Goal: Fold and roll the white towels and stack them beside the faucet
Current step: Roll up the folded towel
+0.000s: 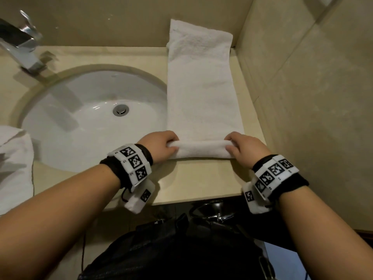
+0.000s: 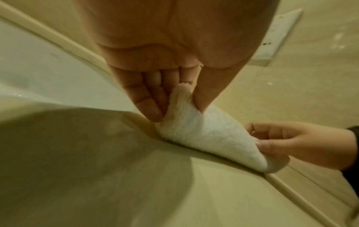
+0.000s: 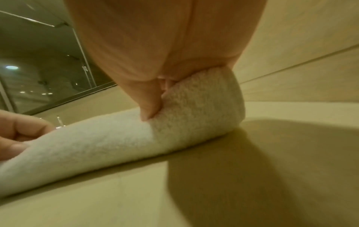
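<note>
A person's two hands grip the near end of a white towel [image 1: 201,93] on a beige bathroom bench [image 1: 201,178], where the first turn of a roll has formed. The left hand [image 1: 161,144] pinches the left end of the roll, thumb on the near side and fingers [image 2: 149,107] tucked behind it; the right hand [image 1: 244,147] clamps the right end the same way, its thumb [image 3: 149,107] pressing into the cloth. The hands sit apart, one at each end. The rest of the towel lies flat in a long folded strip running away from the person, its far end riding up the back wall [image 1: 121,21], between the sink and the tiled side wall [image 1: 302,87]. The white sink [image 1: 84,118], left of the towel, holds only its metal drain plug [image 1: 120,110]. A chrome faucet [image 1: 22,49] stands at its far left rim. More white cloth [image 1: 14,162] lies bunched at the left edge.
</note>
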`<state>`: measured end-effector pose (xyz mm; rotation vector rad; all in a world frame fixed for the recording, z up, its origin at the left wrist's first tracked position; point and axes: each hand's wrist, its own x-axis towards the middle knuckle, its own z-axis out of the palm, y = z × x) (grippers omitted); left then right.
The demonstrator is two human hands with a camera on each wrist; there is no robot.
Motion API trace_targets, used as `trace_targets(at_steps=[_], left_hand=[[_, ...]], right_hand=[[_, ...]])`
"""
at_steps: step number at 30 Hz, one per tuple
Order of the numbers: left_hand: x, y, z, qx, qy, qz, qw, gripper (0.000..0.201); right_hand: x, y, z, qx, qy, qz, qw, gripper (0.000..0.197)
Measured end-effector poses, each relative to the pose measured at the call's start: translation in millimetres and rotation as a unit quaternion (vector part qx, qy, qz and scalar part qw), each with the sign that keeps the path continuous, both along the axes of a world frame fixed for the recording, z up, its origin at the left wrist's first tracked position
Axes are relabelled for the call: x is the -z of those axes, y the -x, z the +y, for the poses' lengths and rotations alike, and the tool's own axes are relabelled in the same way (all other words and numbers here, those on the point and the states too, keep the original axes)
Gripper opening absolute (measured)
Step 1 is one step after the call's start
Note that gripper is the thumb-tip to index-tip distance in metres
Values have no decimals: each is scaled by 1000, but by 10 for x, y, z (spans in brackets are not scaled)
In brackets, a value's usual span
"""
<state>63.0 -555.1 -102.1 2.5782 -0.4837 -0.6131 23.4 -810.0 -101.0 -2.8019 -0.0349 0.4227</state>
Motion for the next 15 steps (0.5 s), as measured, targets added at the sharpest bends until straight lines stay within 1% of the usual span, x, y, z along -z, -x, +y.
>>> trace_targets(at_steps=[1,2,3,4,5,6,8,10,11,13,15], left_hand=[[9,-28,1,-25,7,7,1000,27],[18,-68,-14,-43,9,8,999,27],[27,-98,-36,-52,8,4,999,26],[30,-127,-64,-55,2,-3,998,25],[29,-157,-93,-53,-8,-17,998,24],[28,-173,-115,-46,-22,-40,998,23],[31,-193,-150,-15,-52,-98,994,20],[45,-183,-182,34,-66,-140,987,19],[52,-166,-201,58,-67,-155,984,19],[46,-110,-240,93,-66,-187,976,21],[34,-47,-276,134,-94,-215,963,28]], right_hand=[[5,-47,18,21,6,3,1000,24],[10,-90,45,29,30,-12,999,23],[17,-115,81,25,65,-44,997,23],[27,-123,113,13,98,-82,992,21],[33,-118,137,-7,112,-113,987,19],[34,-99,155,-33,103,-126,986,18],[25,-52,142,-91,67,-112,987,21],[20,-11,117,-137,83,-71,985,37],[24,-2,109,-150,96,-63,982,41],[37,-9,124,-146,84,-79,983,33],[14,-59,144,-116,47,-90,988,27]])
